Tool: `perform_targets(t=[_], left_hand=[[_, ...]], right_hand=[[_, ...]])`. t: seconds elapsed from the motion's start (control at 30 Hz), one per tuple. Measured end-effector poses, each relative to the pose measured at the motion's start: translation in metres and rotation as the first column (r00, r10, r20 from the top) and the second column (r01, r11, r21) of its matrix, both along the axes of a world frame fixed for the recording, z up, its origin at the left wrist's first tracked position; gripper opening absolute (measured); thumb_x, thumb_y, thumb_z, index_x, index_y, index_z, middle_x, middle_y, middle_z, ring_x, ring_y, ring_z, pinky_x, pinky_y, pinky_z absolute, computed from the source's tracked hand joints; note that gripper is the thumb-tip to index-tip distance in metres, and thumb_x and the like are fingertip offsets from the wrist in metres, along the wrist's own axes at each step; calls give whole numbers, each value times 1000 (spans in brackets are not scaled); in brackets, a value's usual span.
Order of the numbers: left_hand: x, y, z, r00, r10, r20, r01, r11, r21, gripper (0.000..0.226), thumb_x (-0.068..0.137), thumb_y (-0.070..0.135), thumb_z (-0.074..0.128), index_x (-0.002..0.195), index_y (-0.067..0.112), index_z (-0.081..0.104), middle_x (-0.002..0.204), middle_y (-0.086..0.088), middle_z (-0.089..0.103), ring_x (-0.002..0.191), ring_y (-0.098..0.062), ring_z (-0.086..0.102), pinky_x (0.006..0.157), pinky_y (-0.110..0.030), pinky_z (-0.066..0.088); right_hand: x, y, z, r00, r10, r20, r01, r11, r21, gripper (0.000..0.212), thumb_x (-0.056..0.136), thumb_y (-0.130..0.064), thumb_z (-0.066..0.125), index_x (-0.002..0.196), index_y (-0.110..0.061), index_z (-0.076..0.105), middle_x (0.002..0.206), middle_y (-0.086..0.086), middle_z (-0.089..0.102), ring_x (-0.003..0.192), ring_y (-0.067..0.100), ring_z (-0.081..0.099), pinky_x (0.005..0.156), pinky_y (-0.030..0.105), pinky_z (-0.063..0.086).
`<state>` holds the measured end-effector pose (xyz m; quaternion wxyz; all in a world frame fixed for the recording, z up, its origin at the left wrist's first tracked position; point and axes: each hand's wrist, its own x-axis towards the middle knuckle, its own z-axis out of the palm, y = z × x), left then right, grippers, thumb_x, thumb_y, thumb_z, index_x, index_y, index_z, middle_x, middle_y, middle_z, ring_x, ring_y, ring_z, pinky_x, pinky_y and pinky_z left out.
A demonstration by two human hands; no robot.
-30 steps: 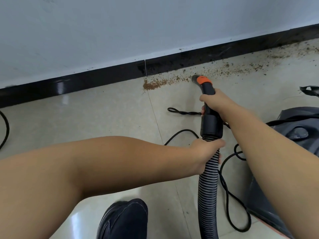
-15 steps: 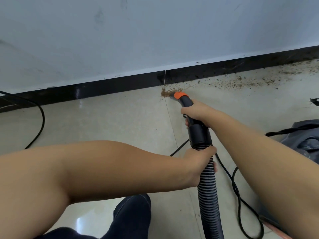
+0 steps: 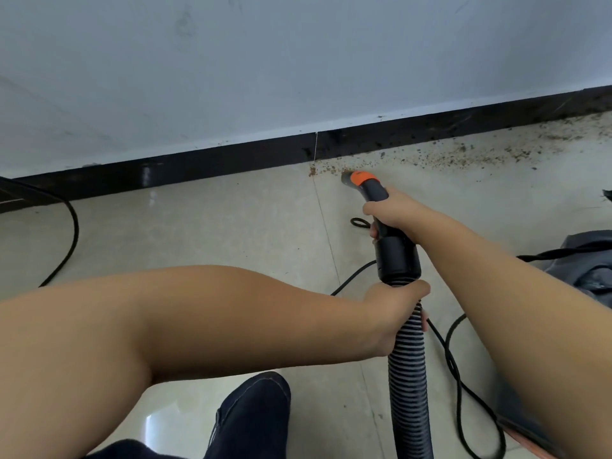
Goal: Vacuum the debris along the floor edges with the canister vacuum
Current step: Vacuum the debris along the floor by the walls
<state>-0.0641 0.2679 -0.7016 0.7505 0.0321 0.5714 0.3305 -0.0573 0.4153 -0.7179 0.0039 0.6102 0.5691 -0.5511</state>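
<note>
The vacuum nozzle [image 3: 356, 178], black with an orange tip, touches the tiled floor close to the black baseboard [image 3: 231, 160]. Brown debris [image 3: 463, 155] lies scattered along the baseboard to the nozzle's right, with a small clump [image 3: 313, 170] just left of the tip. My right hand [image 3: 392, 210] grips the black handle behind the tip. My left hand [image 3: 394, 309] holds the ribbed hose [image 3: 409, 376] just below the black cuff. The grey canister vacuum [image 3: 586, 270] sits at the right edge, partly hidden by my right arm.
A black power cord [image 3: 453, 359] loops over the floor between the hose and the canister. Another black cable [image 3: 71, 233] curves at the left near the baseboard. My knee in dark jeans [image 3: 251, 415] is at the bottom centre. The grey wall stands behind.
The nozzle swept left to the pile at the tile seam, then came back slightly right. The brown pile there has shrunk to a small clump. Both hands kept their grips.
</note>
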Motion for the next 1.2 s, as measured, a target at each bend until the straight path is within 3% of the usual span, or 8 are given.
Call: perform_targets(t=[0.2,0.4,0.7,0.77,0.97,1.2], left_hand=[[12,25,-4,988,-151,4,151,988,22,22,90,24,62,98,8,49,63,-6,55,54,-17,52,57,-26,46],[8,50,-6,987,-161,-13,161,987,16,26,91,23,62,106,7,48,67,-6,54,54,-16,53,49,-24,48],[2,38,-7,998,-57,-6,57,998,16,15,91,21,61,91,12,49,67,-6,55,54,-16,53,55,-24,48],[1,31,-6,999,-42,-16,42,999,22,14,91,20,59,92,11,48,64,-6,55,50,-15,52,50,-20,47],[-7,7,-5,998,14,-56,-12,999,40,18,92,26,59,84,13,51,66,-4,59,51,-14,57,53,-21,49],[-26,-7,-7,980,119,-162,-107,991,84,25,91,37,62,86,13,56,75,-6,62,58,-16,60,57,-25,52]], right_hand=[[38,26,-8,978,-206,-15,206,978,36,33,90,-8,52,122,-4,43,63,13,56,48,22,58,57,35,54],[45,49,-12,956,-294,-9,294,955,45,41,91,-10,53,128,-6,39,68,15,57,54,25,59,72,46,56],[16,39,-10,992,-124,30,122,990,68,35,89,-11,52,123,-8,42,69,13,58,46,20,59,50,28,50],[10,31,-9,996,-88,27,85,994,71,34,89,-11,52,121,-8,42,71,13,58,44,19,58,48,26,49],[-13,9,-5,1000,5,18,-6,999,37,29,90,-11,53,117,-10,42,77,14,57,40,16,58,43,24,48],[-50,-7,-5,992,124,-27,-124,992,-7,25,87,-14,54,110,-13,45,73,11,60,51,20,63,62,36,56]])
